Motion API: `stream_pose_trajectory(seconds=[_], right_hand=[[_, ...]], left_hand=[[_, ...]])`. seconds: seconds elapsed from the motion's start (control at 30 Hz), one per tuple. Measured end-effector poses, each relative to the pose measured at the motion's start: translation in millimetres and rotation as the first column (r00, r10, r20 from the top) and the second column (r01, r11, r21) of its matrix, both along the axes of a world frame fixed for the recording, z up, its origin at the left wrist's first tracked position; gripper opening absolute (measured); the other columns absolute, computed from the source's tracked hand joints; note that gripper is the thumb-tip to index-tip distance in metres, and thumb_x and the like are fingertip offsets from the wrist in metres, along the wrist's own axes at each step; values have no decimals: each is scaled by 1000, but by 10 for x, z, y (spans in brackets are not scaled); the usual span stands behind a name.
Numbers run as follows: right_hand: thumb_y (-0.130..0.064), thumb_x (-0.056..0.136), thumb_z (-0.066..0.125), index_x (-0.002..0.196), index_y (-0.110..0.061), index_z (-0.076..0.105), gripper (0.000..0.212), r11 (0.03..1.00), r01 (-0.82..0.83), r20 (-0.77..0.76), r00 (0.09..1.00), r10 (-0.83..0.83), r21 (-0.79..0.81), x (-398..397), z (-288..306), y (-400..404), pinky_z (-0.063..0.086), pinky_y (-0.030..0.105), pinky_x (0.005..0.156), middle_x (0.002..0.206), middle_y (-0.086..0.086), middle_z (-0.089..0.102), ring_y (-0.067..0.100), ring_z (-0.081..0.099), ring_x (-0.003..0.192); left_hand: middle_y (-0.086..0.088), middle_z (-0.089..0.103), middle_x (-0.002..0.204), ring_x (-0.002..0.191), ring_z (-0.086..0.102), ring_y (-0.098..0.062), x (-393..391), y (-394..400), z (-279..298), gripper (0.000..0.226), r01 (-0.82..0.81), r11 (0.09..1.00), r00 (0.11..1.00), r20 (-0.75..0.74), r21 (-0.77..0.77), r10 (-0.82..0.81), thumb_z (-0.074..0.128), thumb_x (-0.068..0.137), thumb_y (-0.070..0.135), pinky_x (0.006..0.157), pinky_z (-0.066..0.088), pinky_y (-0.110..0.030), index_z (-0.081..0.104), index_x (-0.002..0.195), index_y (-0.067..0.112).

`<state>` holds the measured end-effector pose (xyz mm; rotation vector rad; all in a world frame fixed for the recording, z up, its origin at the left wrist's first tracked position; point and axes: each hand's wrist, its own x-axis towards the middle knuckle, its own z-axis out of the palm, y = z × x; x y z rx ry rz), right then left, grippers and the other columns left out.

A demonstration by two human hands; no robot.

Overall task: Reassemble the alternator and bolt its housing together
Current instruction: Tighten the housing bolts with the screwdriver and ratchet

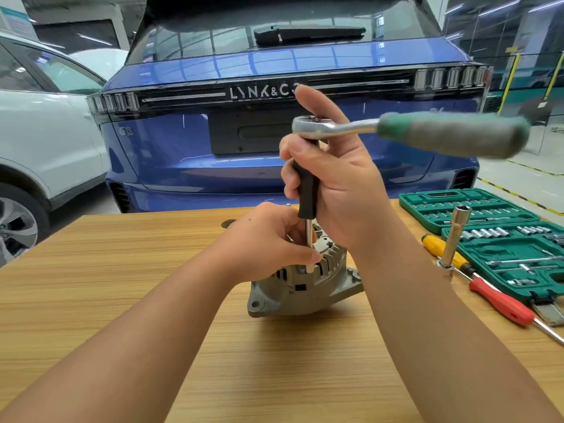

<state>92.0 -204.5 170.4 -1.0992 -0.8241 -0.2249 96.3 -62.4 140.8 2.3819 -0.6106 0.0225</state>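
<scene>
Both forearms reach in: left hand [268,239] pinches the driver shaft [309,239] onto the alternator [305,285] bolt, right hand [332,178] grips its handle to steady the ratchet [396,132]

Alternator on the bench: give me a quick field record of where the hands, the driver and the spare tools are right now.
alternator: upright on wooden table
left hand: on alternator top, fingers steadying driver shaft
right hand: grips black extension handle
ratchet: on top of handle, green grip pointing right, blurred
shaft tip: seated at housing rim; bolt not visible
socket set case: open, right side
red screwdriver: beside case
yellow screwdriver: beside case
</scene>
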Motion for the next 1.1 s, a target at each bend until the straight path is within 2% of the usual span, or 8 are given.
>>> stream_pose_trajectory(seconds=[0.27, 0.4, 0.5, 0.67, 0.73, 0.83, 0.97, 1.1], right_hand=[[-34, 101, 27, 135, -20, 50, 43, 966, -229, -96, 966, 241, 123, -19, 11, -59, 39, 33, 61, 86, 11, 59, 23, 47, 65], [-53, 97, 39, 123, -22, 57, 44, 976, -207, -150, 965, 216, 72, -23, 26, -55, 41, 29, 63, 86, 5, 58, 17, 49, 66], [-43, 89, 65, 117, -17, 60, 38, 985, -104, -234, 963, 135, 137, -51, 66, -14, 42, 24, 57, 82, 3, 55, 13, 50, 61], [-21, 90, 74, 72, -21, 68, 19, 935, 352, -265, 906, -329, 42, -18, 83, -18, 33, 26, 48, 58, -3, 46, 11, 38, 47], [-22, 90, 71, 83, -22, 69, 7, 980, 183, -310, 938, -152, 72, -6, 89, -83, 33, 29, 54, 62, -3, 51, 11, 42, 49], [-13, 93, 59, 123, -27, 60, 33, 985, -118, -237, 961, 145, 127, 12, 53, -113, 39, 28, 61, 78, -1, 58, 13, 51, 60], [-3, 97, 58, 127, -35, 61, 44, 999, -14, 23, 1000, 14, 37, 25, -25, 10, 47, 27, 59, 86, 4, 60, 17, 51, 64], [-5, 98, 53, 129, -34, 61, 43, 998, -56, 39, 998, 54, 39, 32, -51, -6, 42, 31, 58, 89, 8, 58, 20, 46, 66]], left_hand=[[19, 74, 78, 74, 71, -2, 7, -24, 12, 15, -5, 1000, 1000, -9, 21, 5, 84, 82, 36, 81, 60, -42, 71, 89, 32], [19, 74, 78, 74, 70, -2, -5, -12, 11, 15, -11, 1000, 1000, -9, 7, 11, 84, 81, 35, 79, 59, -39, 71, 86, 33], [18, 74, 78, 76, 71, -6, -7, -17, 7, 15, -12, 1000, 1000, -6, -2, 12, 85, 80, 34, 82, 60, -42, 71, 83, 33], [22, 72, 77, 73, 70, -1, -8, -30, 3, 16, -14, 1000, 1000, 5, 14, 14, 85, 79, 42, 79, 62, -43, 70, 82, 38], [24, 71, 75, 72, 69, -1, 0, -30, 0, 17, -18, 1000, 1000, 19, 21, 17, 85, 79, 43, 77, 61, -40, 69, 80, 38], [23, 72, 76, 70, 67, 2, 16, -22, 0, 16, -22, 1000, 1000, 11, 13, 22, 85, 80, 40, 74, 59, -36, 70, 83, 36], [23, 74, 78, 72, 69, 2, 4, -2, 5, 15, -5, 1000, 1000, -4, 20, 5, 84, 82, 38, 72, 58, -34, 72, 91, 36], [23, 74, 79, 74, 69, -1, -7, -11, 10, 15, -18, 999, 1000, -6, 30, 18, 83, 82, 39, 80, 60, -41, 72, 92, 34]])
